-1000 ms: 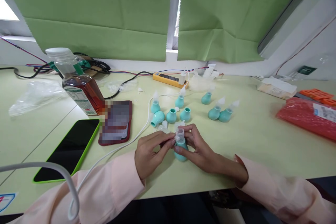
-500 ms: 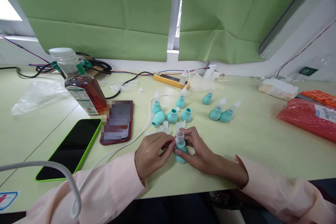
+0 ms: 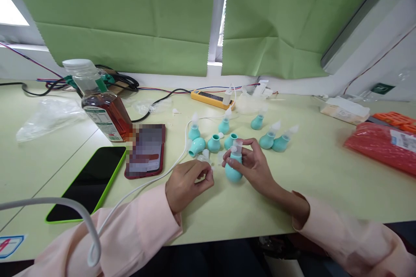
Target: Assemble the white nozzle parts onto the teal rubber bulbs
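Observation:
My right hand (image 3: 255, 166) is closed around a teal squeeze bulb (image 3: 233, 172) of a nasal aspirator, held nearly upright. A clear plastic neck piece (image 3: 237, 147) stands in its top. To the left, apart from the bulb, my left hand (image 3: 189, 181) is curled with thumb and fingertips pinched together; whatever is between them is hidden or too small to make out. Small clear plastic parts (image 3: 204, 156) lie just beyond my left hand. Farther back are a teal bulb lying on its side (image 3: 196, 146), an open bulb (image 3: 213, 143) and another open bulb (image 3: 230, 140).
Several bulbs with clear pointed tips, among them one aspirator (image 3: 267, 139), stand behind. At left are a black phone (image 3: 87, 181), a red-cased phone (image 3: 144, 151), a bottle of amber liquid (image 3: 107, 117) and a white cable (image 3: 143, 186). A red package (image 3: 380, 145) lies right.
My right hand has carried the bulb up and to the right, away from my left hand. My left hand has let go of the neck area and stays curled nearby.

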Demonstrator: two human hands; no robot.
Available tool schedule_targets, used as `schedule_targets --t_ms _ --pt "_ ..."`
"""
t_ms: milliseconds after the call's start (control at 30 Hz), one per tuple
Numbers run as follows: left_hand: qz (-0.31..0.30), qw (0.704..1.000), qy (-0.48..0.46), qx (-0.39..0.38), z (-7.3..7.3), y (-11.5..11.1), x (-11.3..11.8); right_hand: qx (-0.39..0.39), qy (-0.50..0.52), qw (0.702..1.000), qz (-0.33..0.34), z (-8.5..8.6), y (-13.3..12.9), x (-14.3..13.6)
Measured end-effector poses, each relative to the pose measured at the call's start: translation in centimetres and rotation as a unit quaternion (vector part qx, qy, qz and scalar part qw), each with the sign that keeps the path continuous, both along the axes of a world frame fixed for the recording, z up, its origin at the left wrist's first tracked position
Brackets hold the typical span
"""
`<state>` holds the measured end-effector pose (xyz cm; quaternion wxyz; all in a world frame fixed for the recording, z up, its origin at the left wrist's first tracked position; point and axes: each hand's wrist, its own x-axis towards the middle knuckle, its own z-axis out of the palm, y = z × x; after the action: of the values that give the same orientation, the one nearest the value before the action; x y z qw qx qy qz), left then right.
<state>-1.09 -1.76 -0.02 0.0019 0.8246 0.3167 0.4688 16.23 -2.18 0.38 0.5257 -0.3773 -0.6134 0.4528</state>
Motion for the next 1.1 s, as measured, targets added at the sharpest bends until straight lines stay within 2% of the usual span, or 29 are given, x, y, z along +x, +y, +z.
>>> schedule_targets --t_ms 133,233,300,367,467,600,700,800,867,967,1033,1100 --pt "0.023 0.991 0.097 -0.09 -0.7 1.1 -0.3 0.02 -0.044 0.999 0.022 0.7 0.1 0.4" --pt "0.041 0.977 0.146 -0.151 -1.4 1.9 -0.4 -0.008 -0.067 0.995 0.073 0.7 -0.2 0.3" --pt "0.042 0.974 0.149 -0.164 -1.5 2.0 -0.5 -0.026 -0.114 0.989 0.092 0.6 -0.4 0.3" --pt "0.042 0.979 0.122 -0.16 -1.3 1.8 -0.5 -0.001 -0.189 0.98 0.067 0.4 -0.4 0.3" --pt "0.038 0.985 0.052 -0.163 -0.4 1.0 -0.5 0.081 -0.284 0.955 0.001 0.3 -0.5 0.3" --pt "-0.014 0.966 0.059 -0.252 0.6 0.0 -0.4 0.143 -0.342 0.929 0.008 0.1 -0.9 -0.1" --pt "-0.051 0.942 0.085 -0.321 0.6 0.1 -0.2 0.184 -0.351 0.918 0.036 -0.1 -1.4 -0.6" --pt "-0.12 0.919 0.08 -0.368 0.4 0.1 0.0 0.208 -0.349 0.912 0.058 0.0 -1.7 -0.6" --pt "-0.186 0.886 0.029 -0.425 0.3 -0.1 0.2 0.208 -0.347 0.911 0.081 0.2 -1.8 -0.4" --pt "-0.273 0.801 -0.057 -0.529 0.2 -0.4 0.4 0.205 -0.351 0.906 0.12 0.8 -1.7 -0.1" --pt "-0.307 0.751 -0.081 -0.579 0.2 -0.2 0.4 0.207 -0.352 0.902 0.14 1.1 -1.6 0.1" --pt "-0.345 0.687 -0.1 -0.632 0.4 0.2 0.2 0.213 -0.355 0.895 0.167 1.3 -1.6 0.2"
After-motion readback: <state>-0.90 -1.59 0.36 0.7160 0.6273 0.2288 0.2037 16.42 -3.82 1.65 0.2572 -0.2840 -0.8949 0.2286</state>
